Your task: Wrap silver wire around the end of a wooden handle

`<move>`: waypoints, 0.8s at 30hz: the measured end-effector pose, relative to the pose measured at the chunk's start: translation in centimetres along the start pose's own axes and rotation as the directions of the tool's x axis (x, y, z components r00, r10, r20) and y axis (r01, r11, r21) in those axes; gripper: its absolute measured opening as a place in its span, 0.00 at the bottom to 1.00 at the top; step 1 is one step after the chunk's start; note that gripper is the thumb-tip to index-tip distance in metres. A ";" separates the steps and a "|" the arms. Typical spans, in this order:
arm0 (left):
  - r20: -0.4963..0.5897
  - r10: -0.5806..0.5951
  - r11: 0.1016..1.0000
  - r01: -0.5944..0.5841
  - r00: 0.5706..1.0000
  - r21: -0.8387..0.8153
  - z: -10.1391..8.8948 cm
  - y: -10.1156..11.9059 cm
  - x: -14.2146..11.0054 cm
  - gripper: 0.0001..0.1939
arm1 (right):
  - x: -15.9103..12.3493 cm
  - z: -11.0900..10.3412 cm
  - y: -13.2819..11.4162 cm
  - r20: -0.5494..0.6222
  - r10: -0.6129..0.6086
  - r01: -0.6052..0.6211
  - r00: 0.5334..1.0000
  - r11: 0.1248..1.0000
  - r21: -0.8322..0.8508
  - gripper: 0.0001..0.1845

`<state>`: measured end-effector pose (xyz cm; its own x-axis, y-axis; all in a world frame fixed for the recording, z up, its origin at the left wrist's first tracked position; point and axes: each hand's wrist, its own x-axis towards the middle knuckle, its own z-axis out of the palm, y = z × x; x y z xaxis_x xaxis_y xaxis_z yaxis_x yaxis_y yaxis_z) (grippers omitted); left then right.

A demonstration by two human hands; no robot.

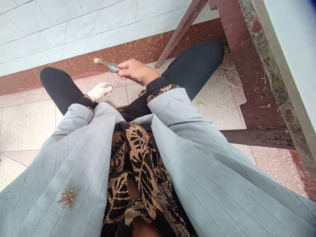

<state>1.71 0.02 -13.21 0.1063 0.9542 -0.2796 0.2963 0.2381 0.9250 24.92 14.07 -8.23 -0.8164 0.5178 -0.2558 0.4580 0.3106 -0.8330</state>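
Note:
My right hand (134, 70) is bare and closed around the handle of a small brush (106, 65), which has a metal ferrule and a pale tip that points left. The brush hovers above the floor near the wall base. My left hand (99, 91) wears a white glove and rests low between my knees on the tiled floor; its fingers look loosely curled and I see nothing in them. Both arms are in grey pinstriped sleeves over a black and gold patterned garment (138, 158). My legs in black trousers (195, 65) stretch out ahead.
A white tiled wall (74, 23) with a reddish-brown skirting band (74, 64) runs across the back. At the right stands a rusty metal frame (249, 79) with a diagonal brace (180, 31) and a low crossbar (256, 137). Speckled floor tiles (27, 121) lie to the left.

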 end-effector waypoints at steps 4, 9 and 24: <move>0.107 -0.068 0.997 0.064 0.992 0.038 0.3 0.6 -0.3 0.17 | 0.5 0.6 -0.5 -0.096 0.254 -0.271 0.962 0.893 -0.358 0.18; 0.045 -0.069 0.986 0.061 0.997 0.153 0.0 0.6 -0.2 0.12 | 0.3 1.0 -0.4 0.227 0.441 -0.293 0.868 0.826 -0.481 0.20; -0.031 0.026 0.993 -0.022 0.999 0.118 -0.8 -1.2 0.6 0.14 | -0.2 0.1 0.0 0.458 0.242 -0.156 0.856 0.963 -0.218 0.18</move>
<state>0.68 0.42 -14.25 0.0849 0.9651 -0.2478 0.4035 0.1941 0.8942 25.07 13.87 -8.23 -0.7488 0.1535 -0.6448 0.6451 0.3925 -0.6556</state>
